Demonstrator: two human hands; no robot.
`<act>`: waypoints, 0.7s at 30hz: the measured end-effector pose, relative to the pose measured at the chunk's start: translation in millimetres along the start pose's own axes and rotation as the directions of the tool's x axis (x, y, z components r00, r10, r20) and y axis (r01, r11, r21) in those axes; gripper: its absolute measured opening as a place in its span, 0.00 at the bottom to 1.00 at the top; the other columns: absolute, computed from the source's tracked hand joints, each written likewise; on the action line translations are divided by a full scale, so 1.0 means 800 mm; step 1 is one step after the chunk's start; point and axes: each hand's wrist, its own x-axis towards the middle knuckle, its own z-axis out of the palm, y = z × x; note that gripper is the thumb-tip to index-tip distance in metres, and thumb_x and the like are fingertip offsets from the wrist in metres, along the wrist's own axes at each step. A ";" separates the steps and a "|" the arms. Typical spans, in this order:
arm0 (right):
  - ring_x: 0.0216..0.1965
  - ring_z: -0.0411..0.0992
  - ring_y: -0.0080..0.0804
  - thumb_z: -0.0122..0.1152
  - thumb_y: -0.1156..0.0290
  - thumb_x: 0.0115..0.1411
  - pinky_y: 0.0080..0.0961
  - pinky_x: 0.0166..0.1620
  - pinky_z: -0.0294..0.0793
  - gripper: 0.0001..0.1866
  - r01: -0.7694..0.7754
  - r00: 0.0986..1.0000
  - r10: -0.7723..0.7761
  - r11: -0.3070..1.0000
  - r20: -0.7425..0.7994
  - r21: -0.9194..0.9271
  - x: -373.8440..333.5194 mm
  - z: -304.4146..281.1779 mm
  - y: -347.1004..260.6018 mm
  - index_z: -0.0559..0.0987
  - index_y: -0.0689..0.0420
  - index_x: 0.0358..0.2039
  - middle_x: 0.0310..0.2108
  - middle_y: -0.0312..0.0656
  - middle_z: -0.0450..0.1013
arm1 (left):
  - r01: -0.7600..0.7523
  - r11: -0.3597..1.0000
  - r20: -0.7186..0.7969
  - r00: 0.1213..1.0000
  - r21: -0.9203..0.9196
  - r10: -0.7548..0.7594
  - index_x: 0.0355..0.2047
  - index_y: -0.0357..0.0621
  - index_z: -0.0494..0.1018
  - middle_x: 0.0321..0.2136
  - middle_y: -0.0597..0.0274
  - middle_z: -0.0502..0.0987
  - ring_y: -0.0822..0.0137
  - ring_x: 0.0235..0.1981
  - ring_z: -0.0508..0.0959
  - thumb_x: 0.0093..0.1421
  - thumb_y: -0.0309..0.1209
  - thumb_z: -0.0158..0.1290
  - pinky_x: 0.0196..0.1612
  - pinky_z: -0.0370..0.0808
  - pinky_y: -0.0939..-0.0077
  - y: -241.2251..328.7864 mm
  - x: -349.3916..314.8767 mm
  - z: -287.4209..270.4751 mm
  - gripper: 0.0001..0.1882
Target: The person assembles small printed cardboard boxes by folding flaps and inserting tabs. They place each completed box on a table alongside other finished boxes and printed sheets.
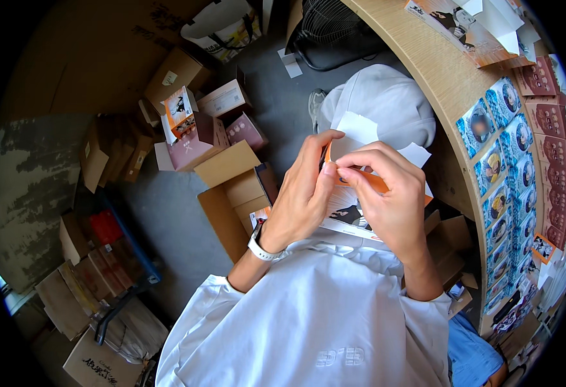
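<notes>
- One orange-and-white printed carton [347, 216], head view: right of frame centre, over the lap, tilted; white flaps raised at its far end.
- Left hand [302, 197]: fingers extended up the carton's left side, thumb opposite; gap narrow, carton edge held between. White-banded watch [262, 250] on this wrist.
- Right hand [392, 193]: thumb and index finger brought together in a pinch on the carton's orange edge, tips just beside the left thumb. Exact contact at fingertips too small to tell.
- Open brown box [218, 222]: left of the left hand, on the grey floor [183, 222].
- Maroon box [196, 145]: upper left of centre, small orange box [180, 111] resting on it.
- Black fan [334, 32]: top centre, beside the wooden table [425, 71].
- Table, right side of frame: blue picture cards [520, 138] laid in columns; reddish-brown boxes [554, 161] in a row just beyond, near the right rim.
</notes>
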 end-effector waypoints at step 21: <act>0.32 0.78 0.41 0.69 0.84 0.54 0.34 0.35 0.77 0.08 0.079 0.995 -0.082 0.996 -0.053 -0.044 -0.016 0.013 0.021 0.80 0.60 0.33 0.31 0.40 0.79 | 0.040 0.999 0.039 0.998 -0.022 -0.039 0.61 0.35 0.69 0.52 0.48 0.78 0.56 0.52 0.79 0.78 0.45 0.27 0.58 0.72 0.66 -0.010 -0.001 0.008 0.30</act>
